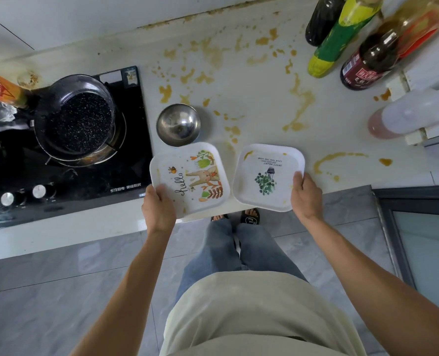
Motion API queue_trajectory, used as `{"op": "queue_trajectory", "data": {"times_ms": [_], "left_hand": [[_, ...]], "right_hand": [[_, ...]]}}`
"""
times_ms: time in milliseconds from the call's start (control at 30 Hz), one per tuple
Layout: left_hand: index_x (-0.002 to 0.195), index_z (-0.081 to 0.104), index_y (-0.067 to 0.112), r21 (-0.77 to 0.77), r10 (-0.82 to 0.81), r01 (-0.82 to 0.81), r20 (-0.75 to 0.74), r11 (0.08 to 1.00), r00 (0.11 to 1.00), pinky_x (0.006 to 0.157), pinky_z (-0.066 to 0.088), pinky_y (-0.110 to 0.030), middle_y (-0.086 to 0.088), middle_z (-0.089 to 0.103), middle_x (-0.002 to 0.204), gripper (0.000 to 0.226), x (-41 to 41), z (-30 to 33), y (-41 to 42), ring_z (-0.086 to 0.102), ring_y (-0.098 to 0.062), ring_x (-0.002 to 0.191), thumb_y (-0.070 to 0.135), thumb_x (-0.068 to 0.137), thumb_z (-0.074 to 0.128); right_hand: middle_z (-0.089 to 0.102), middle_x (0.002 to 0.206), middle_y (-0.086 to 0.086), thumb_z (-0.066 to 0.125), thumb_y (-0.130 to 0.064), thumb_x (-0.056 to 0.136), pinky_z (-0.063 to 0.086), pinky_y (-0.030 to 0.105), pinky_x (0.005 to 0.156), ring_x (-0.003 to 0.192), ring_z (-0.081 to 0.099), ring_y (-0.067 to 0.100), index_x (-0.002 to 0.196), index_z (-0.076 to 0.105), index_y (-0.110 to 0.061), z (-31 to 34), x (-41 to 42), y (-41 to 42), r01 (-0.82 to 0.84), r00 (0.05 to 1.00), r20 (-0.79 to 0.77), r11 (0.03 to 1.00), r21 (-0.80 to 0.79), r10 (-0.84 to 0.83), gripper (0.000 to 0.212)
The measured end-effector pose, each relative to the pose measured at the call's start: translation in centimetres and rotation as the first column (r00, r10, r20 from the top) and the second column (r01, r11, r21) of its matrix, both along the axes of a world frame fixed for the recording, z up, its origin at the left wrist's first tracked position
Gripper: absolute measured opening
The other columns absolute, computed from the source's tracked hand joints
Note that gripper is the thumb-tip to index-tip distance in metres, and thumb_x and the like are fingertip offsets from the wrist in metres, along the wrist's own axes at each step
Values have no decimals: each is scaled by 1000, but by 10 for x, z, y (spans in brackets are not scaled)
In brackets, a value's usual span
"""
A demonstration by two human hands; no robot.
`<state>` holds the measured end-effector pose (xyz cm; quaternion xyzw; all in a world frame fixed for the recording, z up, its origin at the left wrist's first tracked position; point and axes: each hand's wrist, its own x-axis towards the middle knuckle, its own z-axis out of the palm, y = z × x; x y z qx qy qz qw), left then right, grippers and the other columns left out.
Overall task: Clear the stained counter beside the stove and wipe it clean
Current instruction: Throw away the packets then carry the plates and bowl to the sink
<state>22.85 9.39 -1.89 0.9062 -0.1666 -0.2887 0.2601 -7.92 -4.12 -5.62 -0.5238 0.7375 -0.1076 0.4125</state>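
Observation:
The white counter beside the stove is spattered with yellow-brown stains. Two square white plates sit at its front edge. My left hand grips the near left corner of the rabbit plate, thumb on top. My right hand grips the right edge of the plant plate, thumb on its rim. A small steel bowl stands just behind the rabbit plate, touching or nearly touching it.
A black stove with a dark pot lies to the left. Several sauce bottles stand at the back right, with a pale plastic bottle on its side near the right edge. Grey tiled floor lies below.

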Motion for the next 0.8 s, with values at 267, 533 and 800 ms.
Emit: {"op": "queue_trajectory", "data": {"times_ms": [267,533,800], "left_hand": [[85,45,17,-83,-184,183,-1,980,983,55,36,-29,4,56,77,29,-42,14,-41,53,-11,69,29,110,34],[83,42,29,-126,-250,249,9,960,968,52,39,-27,8,61,81,29,-67,14,-52,58,-10,71,33,110,31],[82,49,23,-95,-317,314,-28,945,948,61,40,-27,1,61,87,31,-73,5,-56,57,-13,78,33,108,35]], "right_hand": [[67,89,-7,29,-70,102,46,33,70,85,62,9,99,60,-16,25,15,7,-29,985,169,1000,0,29,62],[70,88,-7,45,-64,102,46,7,56,73,66,-8,96,60,-23,37,28,7,-24,955,296,999,28,14,44],[77,94,-16,66,-53,96,53,10,59,81,73,-7,113,64,-24,39,29,11,-47,935,353,998,46,28,33]]}}
